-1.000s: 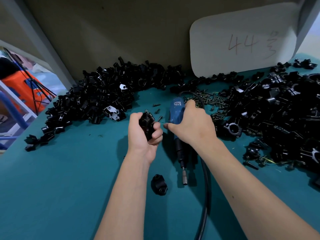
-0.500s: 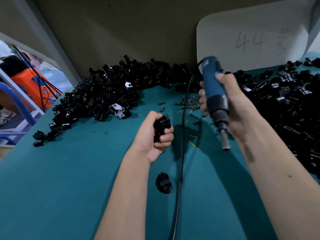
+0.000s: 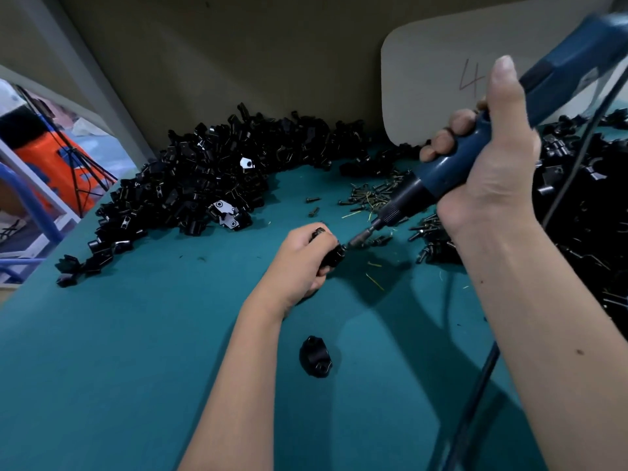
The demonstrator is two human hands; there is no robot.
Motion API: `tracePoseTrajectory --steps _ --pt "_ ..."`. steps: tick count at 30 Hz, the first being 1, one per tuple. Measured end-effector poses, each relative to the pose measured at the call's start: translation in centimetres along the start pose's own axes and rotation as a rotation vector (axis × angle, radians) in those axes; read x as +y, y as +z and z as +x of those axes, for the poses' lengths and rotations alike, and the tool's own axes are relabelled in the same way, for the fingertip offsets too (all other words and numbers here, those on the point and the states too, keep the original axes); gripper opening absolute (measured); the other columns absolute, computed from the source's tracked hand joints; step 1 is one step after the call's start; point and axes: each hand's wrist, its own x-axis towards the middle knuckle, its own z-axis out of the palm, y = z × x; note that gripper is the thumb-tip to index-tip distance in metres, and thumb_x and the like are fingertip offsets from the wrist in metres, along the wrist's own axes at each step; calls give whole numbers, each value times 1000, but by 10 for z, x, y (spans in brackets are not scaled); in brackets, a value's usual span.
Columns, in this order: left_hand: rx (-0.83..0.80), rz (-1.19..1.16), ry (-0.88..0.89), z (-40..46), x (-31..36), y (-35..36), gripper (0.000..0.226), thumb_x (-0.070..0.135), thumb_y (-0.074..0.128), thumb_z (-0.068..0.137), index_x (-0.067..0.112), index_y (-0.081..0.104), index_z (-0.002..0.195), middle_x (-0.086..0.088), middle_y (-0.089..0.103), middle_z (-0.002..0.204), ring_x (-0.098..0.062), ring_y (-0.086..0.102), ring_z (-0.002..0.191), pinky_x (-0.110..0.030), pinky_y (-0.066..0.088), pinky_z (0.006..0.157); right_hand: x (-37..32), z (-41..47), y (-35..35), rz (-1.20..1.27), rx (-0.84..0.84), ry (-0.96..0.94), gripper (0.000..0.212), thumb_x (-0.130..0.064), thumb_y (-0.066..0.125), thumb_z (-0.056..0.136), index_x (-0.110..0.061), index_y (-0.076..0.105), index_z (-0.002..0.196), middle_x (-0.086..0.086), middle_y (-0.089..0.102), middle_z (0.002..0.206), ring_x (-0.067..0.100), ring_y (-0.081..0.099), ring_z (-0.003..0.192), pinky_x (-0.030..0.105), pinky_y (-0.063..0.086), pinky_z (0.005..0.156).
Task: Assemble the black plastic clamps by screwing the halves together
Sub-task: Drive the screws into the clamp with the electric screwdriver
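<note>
Left hand grips black plastic clamp above teal worktop; right hand grasps blue electric screwdriver, bit tip touching the clamp

Small-parts assembly workshop, factory bench. Teal work surface heaped with black plastic clamp halves at back, second heap at right. Loose screws scattered between heaps. Corded blue electric screwdriver in use. Plain board wall behind bench, pale card with handwritten number leaning on it. Metal frame, orange equipment beyond bench at left.
</note>
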Motion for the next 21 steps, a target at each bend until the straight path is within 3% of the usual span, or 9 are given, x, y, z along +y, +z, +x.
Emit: tracePoseTrajectory --steps 3,9,16,21 --pt "2 18 -11 0 2 3 18 23 51 86 6 45 83 -6 34 66 -12 24 44 -16 19 40 3 -1 3 -22 31 -51 33 -26 68 96 -12 39 102 1 49 64 19 45 49 31 43 53" --pt "-15 95 -12 1 0 3 21 7 47 99 -7 40 85 -6 33 68 -7 28 40 -15 20 37 10 -6 6 -60 8 -62 22 -16 62 95 -13 40 92 2 46 60 19 43 46 31 41 51" --pt "-38 49 -18 -1 5 4 31 24 52 81 -4 39 84 -5 31 67 -8 25 41 -15 19 38 9 -10 10 -60 -19 -75 19 -11 58 95 -14 41 86 1 43 59 18 40 46 29 40 51" --pt "-40 38 -19 0 5 5 35 25 51 78 -6 38 85 -5 29 68 -8 24 40 -16 18 37 9 -10 10 -48 -9 -61 19 -10 56 96 -14 41 85 1 42 59 18 39 46 29 39 51"
